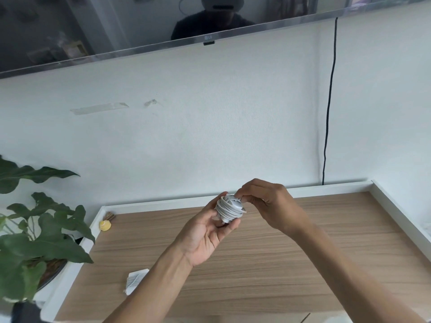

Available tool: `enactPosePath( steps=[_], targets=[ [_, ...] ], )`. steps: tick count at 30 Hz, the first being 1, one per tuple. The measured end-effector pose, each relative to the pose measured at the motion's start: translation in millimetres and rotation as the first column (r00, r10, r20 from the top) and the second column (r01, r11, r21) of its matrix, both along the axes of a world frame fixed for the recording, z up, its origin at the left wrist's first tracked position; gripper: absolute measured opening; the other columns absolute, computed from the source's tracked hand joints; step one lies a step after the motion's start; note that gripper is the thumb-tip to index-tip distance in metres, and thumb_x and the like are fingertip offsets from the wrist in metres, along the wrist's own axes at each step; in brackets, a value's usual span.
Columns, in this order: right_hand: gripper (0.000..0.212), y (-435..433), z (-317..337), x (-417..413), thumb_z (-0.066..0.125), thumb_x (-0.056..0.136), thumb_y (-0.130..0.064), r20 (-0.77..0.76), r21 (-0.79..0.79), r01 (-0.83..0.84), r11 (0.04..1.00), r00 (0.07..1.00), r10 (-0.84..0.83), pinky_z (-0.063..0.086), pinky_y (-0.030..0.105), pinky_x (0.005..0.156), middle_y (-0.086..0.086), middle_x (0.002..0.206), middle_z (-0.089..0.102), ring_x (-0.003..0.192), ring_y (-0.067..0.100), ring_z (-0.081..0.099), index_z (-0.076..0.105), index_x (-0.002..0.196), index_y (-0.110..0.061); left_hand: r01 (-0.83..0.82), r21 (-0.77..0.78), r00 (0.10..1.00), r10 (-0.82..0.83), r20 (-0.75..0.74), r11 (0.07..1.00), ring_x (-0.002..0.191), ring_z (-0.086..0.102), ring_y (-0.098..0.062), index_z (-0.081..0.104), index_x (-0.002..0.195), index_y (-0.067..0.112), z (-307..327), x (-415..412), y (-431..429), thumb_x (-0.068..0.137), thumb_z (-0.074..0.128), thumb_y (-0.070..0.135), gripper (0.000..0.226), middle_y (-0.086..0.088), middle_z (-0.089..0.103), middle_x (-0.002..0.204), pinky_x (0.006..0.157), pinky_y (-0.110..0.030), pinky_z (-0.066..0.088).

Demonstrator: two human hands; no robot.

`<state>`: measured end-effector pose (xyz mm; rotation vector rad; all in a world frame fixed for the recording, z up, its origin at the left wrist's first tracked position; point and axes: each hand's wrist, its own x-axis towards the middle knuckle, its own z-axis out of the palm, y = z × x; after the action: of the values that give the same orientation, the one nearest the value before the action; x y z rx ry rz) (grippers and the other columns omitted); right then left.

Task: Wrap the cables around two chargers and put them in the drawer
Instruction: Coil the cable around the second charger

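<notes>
A white charger (229, 208) with its white cable wound tightly round it is held up over the wooden top. My left hand (210, 231) grips it from below, palm up, fingers curled round the bundle. My right hand (265, 201) comes in from the right and pinches the cable end at the top of the bundle. A second white charger (135, 281), its cable wrapped round it, lies on the wooden top near the front left, partly hidden by my left forearm. No drawer is in view.
The wooden top (291, 264) has a raised white rim (326, 188) at the back and sides. A small yellow object (105, 225) lies at the back left corner. A leafy plant (35, 231) stands at the left. A black cable (328, 113) hangs down the wall under a TV (116, 26).
</notes>
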<state>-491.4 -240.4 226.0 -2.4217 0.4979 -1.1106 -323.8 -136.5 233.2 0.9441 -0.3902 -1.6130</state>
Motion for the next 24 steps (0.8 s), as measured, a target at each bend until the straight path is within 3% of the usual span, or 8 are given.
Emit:
enactPosePath(
  steps=[3, 8, 13, 15, 17, 24],
  targets=[
    [0.018, -1, -1, -2, 0.058, 0.089, 0.006, -0.009, -0.047, -0.002, 0.999, 1.000, 0.002, 0.049, 0.011, 0.075, 0.001, 0.093, 0.067, 0.083, -0.006, 0.059, 0.068, 0.097, -0.006, -0.004, 0.002, 1.000, 0.004, -0.003, 1.000, 0.073, 0.070, -0.027, 0.053, 0.134, 0.006, -1, 0, -1, 0.086, 0.048, -0.001, 0.049, -0.023, 0.069, 0.100, 0.069, -0.028, 0.062],
    [0.032, 6, -3, 5, 0.054, 0.084, 0.014, 0.009, -0.106, 0.108, 0.988, 0.994, -0.108, 0.055, 0.030, 0.067, -0.005, 0.096, 0.066, 0.084, 0.005, 0.065, 0.060, 0.098, -0.015, 0.009, -0.024, 1.000, -0.009, -0.016, 1.000, 0.076, 0.070, -0.026, 0.059, 0.128, 0.011, 5, 0, -3, 0.081, 0.053, 0.001, 0.049, -0.022, 0.068, 0.106, 0.071, -0.028, 0.061],
    [0.042, 12, -13, 10, 0.046, 0.079, 0.024, 0.248, 0.085, 0.233, 0.969, 0.937, -0.247, 0.057, 0.028, 0.075, -0.003, 0.094, 0.066, 0.087, 0.008, 0.067, 0.058, 0.098, -0.011, -0.065, -0.061, 0.998, 0.064, -0.018, 0.996, 0.081, 0.068, -0.023, 0.061, 0.126, 0.012, 8, -2, -10, 0.089, 0.047, 0.000, 0.041, -0.020, 0.064, 0.116, 0.069, -0.025, 0.060],
    [0.038, 16, -16, 10, 0.049, 0.080, 0.024, 0.238, 0.113, 0.233, 0.966, 0.938, -0.254, 0.053, 0.017, 0.078, -0.005, 0.091, 0.067, 0.088, 0.003, 0.066, 0.060, 0.097, -0.008, -0.100, -0.055, 0.995, 0.099, -0.025, 0.993, 0.085, 0.067, -0.024, 0.057, 0.130, 0.011, 6, 1, -12, 0.094, 0.042, -0.001, 0.041, -0.021, 0.061, 0.122, 0.068, -0.025, 0.060],
    [0.036, 19, -21, 10, 0.049, 0.082, 0.023, 0.203, 0.139, 0.181, 0.974, 0.957, -0.207, 0.052, 0.016, 0.082, -0.005, 0.096, 0.068, 0.092, 0.000, 0.065, 0.061, 0.099, -0.006, -0.100, -0.058, 0.995, 0.099, -0.031, 0.993, 0.090, 0.066, -0.026, 0.056, 0.132, 0.010, 5, 3, -12, 0.095, 0.040, -0.002, 0.042, -0.021, 0.059, 0.127, 0.069, -0.026, 0.060],
    [0.044, 19, -25, 8, 0.046, 0.082, 0.020, 0.131, 0.190, 0.145, 0.971, 0.977, -0.171, 0.055, 0.036, 0.071, -0.003, 0.097, 0.065, 0.082, 0.015, 0.063, 0.056, 0.104, -0.017, -0.007, -0.110, 0.994, 0.019, 0.108, 0.994, 0.088, 0.066, -0.019, 0.056, 0.131, 0.017, 5, 2, -12, 0.096, 0.041, -0.002, 0.042, -0.013, 0.069, 0.112, 0.078, -0.028, 0.059]
  ],
)
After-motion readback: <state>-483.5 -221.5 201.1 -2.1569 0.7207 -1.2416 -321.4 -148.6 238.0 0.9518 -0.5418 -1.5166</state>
